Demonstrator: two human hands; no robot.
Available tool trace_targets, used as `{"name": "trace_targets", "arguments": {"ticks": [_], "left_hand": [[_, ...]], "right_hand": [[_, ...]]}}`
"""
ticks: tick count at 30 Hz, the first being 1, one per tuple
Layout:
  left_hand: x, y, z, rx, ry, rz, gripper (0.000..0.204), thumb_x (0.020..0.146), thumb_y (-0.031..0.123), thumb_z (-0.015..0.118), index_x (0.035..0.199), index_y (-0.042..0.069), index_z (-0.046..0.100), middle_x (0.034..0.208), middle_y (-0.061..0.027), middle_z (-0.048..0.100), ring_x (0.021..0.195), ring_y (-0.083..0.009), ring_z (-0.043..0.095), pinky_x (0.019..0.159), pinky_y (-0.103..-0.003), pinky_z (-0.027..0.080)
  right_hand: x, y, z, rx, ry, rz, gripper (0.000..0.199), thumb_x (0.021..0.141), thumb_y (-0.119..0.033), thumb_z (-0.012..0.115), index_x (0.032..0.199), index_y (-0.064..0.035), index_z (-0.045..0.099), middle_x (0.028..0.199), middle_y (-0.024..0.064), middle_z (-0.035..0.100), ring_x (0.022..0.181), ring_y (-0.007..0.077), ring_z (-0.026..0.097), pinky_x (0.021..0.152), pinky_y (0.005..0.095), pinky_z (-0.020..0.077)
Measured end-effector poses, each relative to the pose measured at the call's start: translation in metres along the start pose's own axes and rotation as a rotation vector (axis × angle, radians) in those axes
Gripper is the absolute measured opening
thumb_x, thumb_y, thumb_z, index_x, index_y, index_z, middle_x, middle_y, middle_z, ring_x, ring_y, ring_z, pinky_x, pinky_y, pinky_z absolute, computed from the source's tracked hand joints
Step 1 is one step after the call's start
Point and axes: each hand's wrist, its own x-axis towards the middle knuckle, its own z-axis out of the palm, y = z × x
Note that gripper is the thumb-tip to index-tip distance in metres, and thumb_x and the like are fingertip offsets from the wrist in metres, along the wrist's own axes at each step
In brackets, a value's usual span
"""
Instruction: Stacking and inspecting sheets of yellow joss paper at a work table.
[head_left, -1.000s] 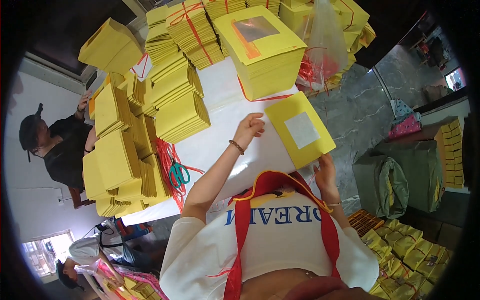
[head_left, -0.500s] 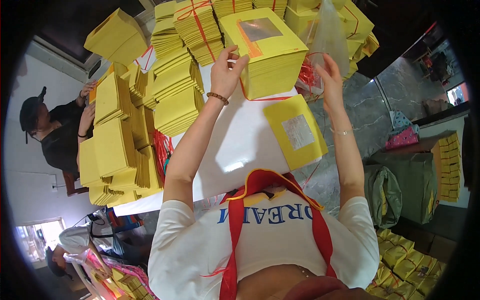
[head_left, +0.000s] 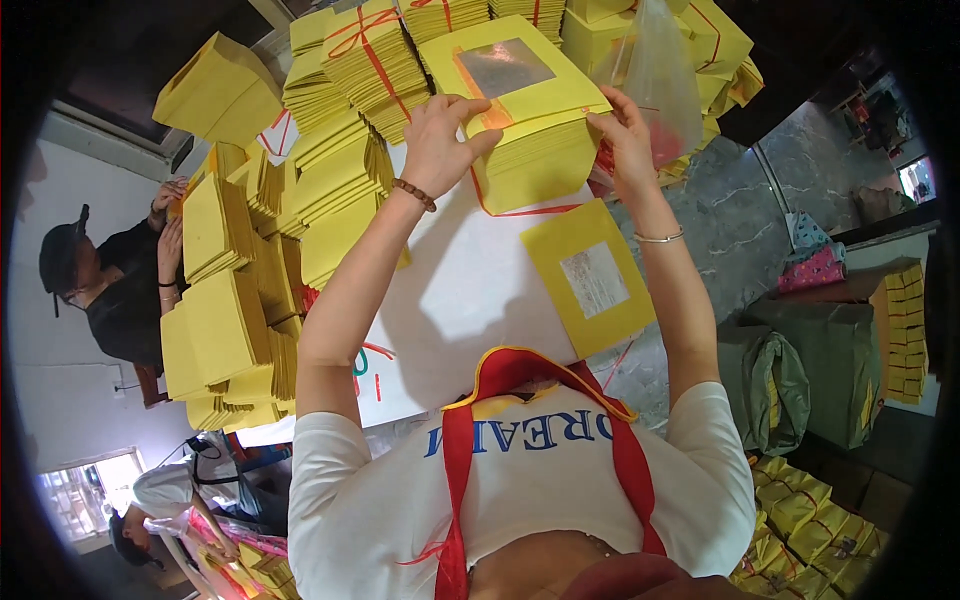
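A thick stack of yellow paper (head_left: 535, 160) stands at the far side of the white table, a silver foil rectangle and an orange strip on its top piece. My left hand (head_left: 440, 140) holds its near left corner, fingers on top and thumb at the front edge. At the near right corner, my right hand (head_left: 625, 140) pinches the edge of the top pieces, which sit slightly lifted. A red strap (head_left: 535, 211) runs out from beneath the stack. Closer to me on the right lies a flat yellow piece (head_left: 562, 318) with a silvery square patch.
Many yellow paper stacks (head_left: 225, 320) cover the table's left side. Red-tied bundles (head_left: 375, 65) and a clear plastic bag (head_left: 655, 80) are at the back. A co-worker (head_left: 125, 290) sits at the left; another person (head_left: 185, 490) is lower left. Green sacks (head_left: 800, 370) stand right.
My right hand has moved left from beside the plastic bag onto the stack's corner. My left hand has shifted slightly along the stack's near left edge.
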Motion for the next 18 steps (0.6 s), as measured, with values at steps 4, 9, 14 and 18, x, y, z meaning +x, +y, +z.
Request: {"name": "trace_targets", "arguments": {"ticks": [4, 9, 14, 18], "left_hand": [[0.005, 0.005, -0.003, 0.078, -0.029, 0.148, 0.023, 0.077, 0.019, 0.057, 0.097, 0.009, 0.062, 0.088, -0.0079, 0.06, 0.087, -0.027, 0.051, 0.078, -0.039, 0.04], [0.011, -0.001, -0.009, -0.016, 0.219, 0.129, 0.02, 0.08, 0.011, 0.051, 0.097, 0.007, 0.061, 0.08, -0.0137, 0.061, 0.075, -0.0305, 0.057, 0.063, -0.039, 0.044], [0.014, 0.0, -0.018, -0.038, 0.331, 0.162, 0.022, 0.081, 0.006, 0.05, 0.1, 0.006, 0.06, 0.082, -0.015, 0.061, 0.075, -0.0302, 0.058, 0.065, -0.038, 0.045], [0.0, 0.005, -0.01, 0.142, 0.198, 0.307, 0.027, 0.076, 0.0, 0.051, 0.1, 0.007, 0.06, 0.081, -0.0115, 0.061, 0.075, -0.0262, 0.057, 0.065, -0.036, 0.044]], "right_hand": [[0.009, -0.007, 0.007, -0.001, -0.002, 0.004, 0.045, 0.075, -0.001, 0.056, 0.117, 0.0013, 0.041, 0.109, 0.0104, 0.05, 0.098, 0.0168, 0.05, 0.084, 0.0263, 0.0417], [0.006, -0.006, 0.014, -0.007, 0.02, 0.023, 0.036, 0.078, -0.002, 0.054, 0.113, -0.0002, 0.046, 0.106, 0.0077, 0.05, 0.095, 0.0147, 0.051, 0.082, 0.0251, 0.0421], [0.004, -0.009, 0.011, -0.007, 0.004, 0.085, 0.034, 0.08, -0.002, 0.055, 0.113, -0.002, 0.047, 0.104, 0.0069, 0.052, 0.092, 0.0137, 0.052, 0.081, 0.0249, 0.0426], [0.0, -0.005, 0.008, 0.042, -0.01, 0.066, 0.037, 0.079, -0.004, 0.059, 0.113, -0.0021, 0.046, 0.104, 0.0076, 0.052, 0.092, 0.0134, 0.052, 0.081, 0.0253, 0.0425]]}}
